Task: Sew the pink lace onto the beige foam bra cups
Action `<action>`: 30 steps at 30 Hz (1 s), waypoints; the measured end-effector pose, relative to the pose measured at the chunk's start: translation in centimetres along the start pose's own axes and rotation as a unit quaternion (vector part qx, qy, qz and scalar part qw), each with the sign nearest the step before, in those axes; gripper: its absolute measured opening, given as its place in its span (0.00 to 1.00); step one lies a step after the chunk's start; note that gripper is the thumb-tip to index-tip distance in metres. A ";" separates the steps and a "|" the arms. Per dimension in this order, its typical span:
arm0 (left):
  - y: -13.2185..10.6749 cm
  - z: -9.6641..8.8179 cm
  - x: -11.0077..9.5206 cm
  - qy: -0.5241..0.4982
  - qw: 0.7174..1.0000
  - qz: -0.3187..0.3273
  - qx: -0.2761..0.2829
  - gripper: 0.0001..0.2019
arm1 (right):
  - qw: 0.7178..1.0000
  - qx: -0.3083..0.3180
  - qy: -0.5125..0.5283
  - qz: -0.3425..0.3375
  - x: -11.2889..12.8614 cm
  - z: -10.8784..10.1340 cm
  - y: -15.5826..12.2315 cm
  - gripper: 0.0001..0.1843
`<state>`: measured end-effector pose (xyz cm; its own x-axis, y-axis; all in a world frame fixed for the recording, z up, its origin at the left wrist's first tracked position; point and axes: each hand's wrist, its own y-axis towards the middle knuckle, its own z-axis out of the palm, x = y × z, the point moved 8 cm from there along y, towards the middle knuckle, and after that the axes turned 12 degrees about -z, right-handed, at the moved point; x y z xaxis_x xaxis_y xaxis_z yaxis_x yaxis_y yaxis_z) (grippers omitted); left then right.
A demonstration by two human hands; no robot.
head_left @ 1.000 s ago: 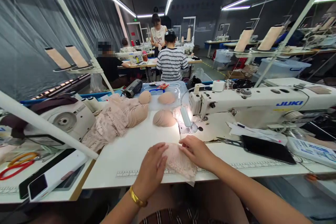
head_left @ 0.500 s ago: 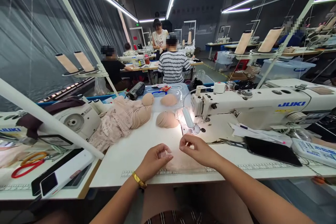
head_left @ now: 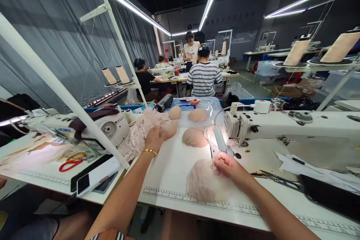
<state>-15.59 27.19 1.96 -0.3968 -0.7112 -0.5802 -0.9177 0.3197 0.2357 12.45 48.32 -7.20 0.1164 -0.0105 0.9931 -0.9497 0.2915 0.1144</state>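
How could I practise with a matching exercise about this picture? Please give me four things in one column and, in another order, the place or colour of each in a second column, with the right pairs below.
Column one
1. left hand
2. right hand
3. bracelet
4. scissors

Column two
A. gold-coloured, around a wrist
B. beside the blurred pale piece, near the white sewing machine
C. with red and orange handles
D. at the stacked beige cups, beside the lace

Right pairs: 1-D, 2-B, 3-A, 4-C
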 end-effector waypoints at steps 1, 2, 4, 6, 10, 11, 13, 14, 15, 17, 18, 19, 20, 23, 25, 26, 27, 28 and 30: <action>0.3 0.0 0.6 0.013 1.000 -0.001 -0.003 0.18 | 1.000 0.009 -0.006 0.002 -0.1 0.1 0.0 0.20; 0.5 0.1 1.1 0.023 1.000 -0.001 -0.005 0.18 | 1.000 0.015 -0.010 0.003 -0.3 0.1 -0.1 0.20; 0.5 0.2 1.6 0.035 0.999 0.002 -0.007 0.18 | 1.000 0.021 -0.015 0.002 -0.5 0.1 -0.1 0.20; 0.7 0.2 1.9 0.042 0.999 0.001 -0.014 0.17 | 0.999 0.030 -0.024 0.000 -0.7 0.2 0.0 0.19; 1.3 -1.3 1.7 0.047 0.997 -0.015 -0.061 0.12 | 0.999 0.032 -0.031 -0.003 -0.6 0.3 0.3 0.18; 1.3 -1.9 1.3 0.044 0.996 -0.014 -0.081 0.11 | 0.999 0.029 -0.028 -0.006 -0.3 0.3 0.3 0.17; 0.6 -3.3 -0.1 0.030 0.992 -0.002 -0.123 0.14 | 0.999 0.023 -0.017 -0.015 0.3 0.4 0.4 0.17; 0.0 -3.8 -1.0 0.019 0.990 0.011 -0.137 0.16 | 1.000 0.021 -0.009 -0.019 0.7 0.4 0.4 0.17; -0.8 -4.1 -2.1 0.005 0.990 0.026 -0.140 0.18 | 1.000 0.017 0.000 -0.023 0.9 0.4 0.5 0.18; -2.9 -3.9 -4.6 -0.024 0.992 0.070 -0.102 0.20 | 0.999 0.011 0.021 -0.030 1.2 0.4 0.7 0.21; -4.1 -3.3 -5.9 -0.037 0.993 0.096 -0.058 0.19 | 0.999 0.006 0.030 -0.030 1.2 0.3 0.8 0.23; -5.4 -2.4 -7.2 -0.047 0.992 0.121 0.001 0.18 | 0.999 0.002 0.037 -0.028 1.1 0.2 0.9 0.25; -6.8 -1.2 -8.4 -0.057 0.986 0.140 0.077 0.16 | 0.999 -0.002 0.042 -0.025 1.0 0.1 1.0 0.28; -10.9 2.6 -10.6 -0.061 0.948 0.156 0.272 0.14 | 0.998 -0.004 0.049 -0.024 0.9 0.0 1.1 0.35; -12.2 4.0 -11.3 -0.038 0.939 0.162 0.301 0.12 | 0.999 -0.002 0.044 -0.032 1.1 0.2 0.9 0.35; -12.5 4.5 -11.6 -0.025 0.939 0.169 0.297 0.11 | 0.999 -0.003 0.037 -0.037 1.3 0.3 0.8 0.33; -12.7 5.0 -11.9 -0.013 0.939 0.176 0.295 0.10 | 0.999 -0.006 0.027 -0.043 1.5 0.3 0.6 0.31; -12.9 5.3 -12.2 -0.005 0.938 0.183 0.296 0.10 | 0.999 -0.011 0.017 -0.049 1.9 0.4 0.4 0.29; -13.1 5.7 -13.1 -0.004 0.934 0.195 0.298 0.07 | 0.998 -0.018 -0.003 -0.061 2.8 0.8 -0.1 0.23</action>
<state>1.72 35.83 2.03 -0.6973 -0.4638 -0.5465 -0.5286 0.8477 -0.0450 12.60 47.48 -4.41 0.2298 -0.0534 0.9718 -0.9173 0.3219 0.2346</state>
